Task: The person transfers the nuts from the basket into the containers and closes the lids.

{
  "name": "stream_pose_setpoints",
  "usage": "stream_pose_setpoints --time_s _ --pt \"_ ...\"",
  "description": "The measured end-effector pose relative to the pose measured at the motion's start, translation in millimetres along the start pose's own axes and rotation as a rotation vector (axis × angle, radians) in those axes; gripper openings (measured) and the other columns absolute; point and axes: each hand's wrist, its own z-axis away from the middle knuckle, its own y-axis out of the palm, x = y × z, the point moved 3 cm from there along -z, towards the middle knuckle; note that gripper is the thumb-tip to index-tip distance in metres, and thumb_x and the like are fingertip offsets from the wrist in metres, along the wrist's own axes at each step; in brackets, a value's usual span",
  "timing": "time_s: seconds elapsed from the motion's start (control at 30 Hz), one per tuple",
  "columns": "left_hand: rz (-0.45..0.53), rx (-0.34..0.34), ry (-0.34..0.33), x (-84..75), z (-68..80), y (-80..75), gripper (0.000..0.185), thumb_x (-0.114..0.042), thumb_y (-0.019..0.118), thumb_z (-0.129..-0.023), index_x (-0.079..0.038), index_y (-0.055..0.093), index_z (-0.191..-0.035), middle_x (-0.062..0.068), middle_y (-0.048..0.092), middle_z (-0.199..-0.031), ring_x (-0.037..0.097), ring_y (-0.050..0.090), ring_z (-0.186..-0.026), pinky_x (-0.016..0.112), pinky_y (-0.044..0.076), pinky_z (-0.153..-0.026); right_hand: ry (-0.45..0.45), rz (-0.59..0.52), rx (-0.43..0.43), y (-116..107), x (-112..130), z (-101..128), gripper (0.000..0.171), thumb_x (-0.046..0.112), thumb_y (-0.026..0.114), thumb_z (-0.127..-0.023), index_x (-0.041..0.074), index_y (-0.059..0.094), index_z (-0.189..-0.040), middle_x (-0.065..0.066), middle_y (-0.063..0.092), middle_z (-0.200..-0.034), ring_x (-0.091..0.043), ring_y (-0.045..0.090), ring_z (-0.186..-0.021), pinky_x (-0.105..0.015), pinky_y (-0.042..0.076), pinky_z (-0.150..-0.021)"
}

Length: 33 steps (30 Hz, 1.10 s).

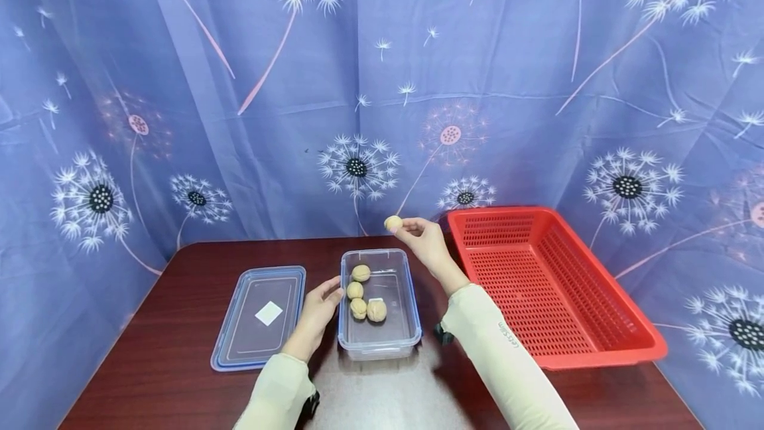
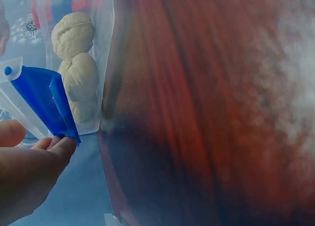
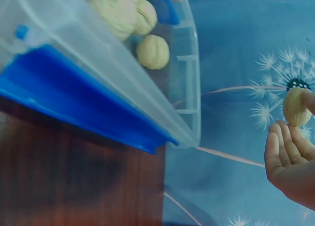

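A clear plastic container (image 1: 409,310) with blue clips stands mid-table and holds several walnuts (image 1: 361,273). My right hand (image 1: 425,239) hovers above the container's far edge and pinches one walnut (image 1: 392,222) at its fingertips; the right wrist view shows that walnut (image 3: 296,107) beside the container's corner (image 3: 184,88). My left hand (image 1: 322,302) rests against the container's left side, its fingers straight, touching the blue clip (image 2: 47,102). Walnuts (image 2: 74,36) show through the wall in the left wrist view.
The container's lid (image 1: 259,317) lies flat on the dark red-brown table (image 1: 167,377), left of the container. A red perforated basket (image 1: 549,284) sits to the right. A blue dandelion-print cloth (image 1: 358,85) hangs behind and to both sides.
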Motion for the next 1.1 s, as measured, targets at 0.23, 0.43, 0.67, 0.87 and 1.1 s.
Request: stream_pose_setpoints --time_s 0.23,0.43,0.67,0.87,1.1 --pt "-0.006 -0.008 -0.009 0.5 -1.0 -1.0 0.040 -0.002 0.047 -0.098 0.011 0.046 -0.135 0.030 0.048 -0.136 0.036 0.048 -0.124 0.049 0.038 -0.106 0.009 0.019 0.029 10.4 -10.1 13.4 0.028 0.012 0.075 -0.083 -0.006 0.069 -0.104 -0.017 0.070 -0.092 -0.022 0.066 -0.082 -0.020 0.051 -0.068" --pt "-0.011 0.000 -0.009 0.5 -0.4 -1.4 0.040 -0.002 0.047 -0.098 0.011 0.045 -0.136 0.030 0.048 -0.136 0.035 0.048 -0.123 0.049 0.038 -0.106 0.009 0.023 0.051 19.3 -19.5 22.7 0.025 0.008 0.075 -0.082 -0.007 0.068 -0.100 -0.018 0.070 -0.090 -0.025 0.064 -0.080 -0.020 0.050 -0.065" --pt "-0.003 0.005 -0.009 -2.9 1.4 -0.8 0.040 -0.001 0.046 -0.098 0.014 0.043 -0.135 0.032 0.047 -0.136 0.038 0.047 -0.125 0.050 0.037 -0.106 -0.001 0.050 0.103 33.1 -24.2 29.9 0.021 0.008 0.075 -0.082 -0.005 0.069 -0.097 -0.015 0.071 -0.087 -0.024 0.065 -0.077 -0.021 0.051 -0.063" --pt "-0.003 -0.004 -0.008 -2.6 2.1 0.4 0.040 -0.003 0.047 -0.098 0.012 0.044 -0.136 0.031 0.048 -0.135 0.035 0.049 -0.123 0.048 0.038 -0.106 -0.043 0.037 0.162 43.9 -26.2 33.7 0.023 0.008 0.076 -0.082 -0.008 0.068 -0.097 -0.018 0.070 -0.085 -0.023 0.064 -0.072 -0.020 0.051 -0.059" --pt "-0.014 -0.005 -0.008 -0.6 1.3 0.7 0.040 -0.003 0.048 -0.098 0.012 0.045 -0.135 0.030 0.048 -0.136 0.036 0.048 -0.124 0.049 0.038 -0.106 -0.160 0.031 0.246 53.9 -45.0 32.8 0.030 0.024 0.075 -0.083 -0.004 0.069 -0.093 -0.008 0.070 -0.080 -0.017 0.065 -0.069 -0.026 0.055 -0.061"
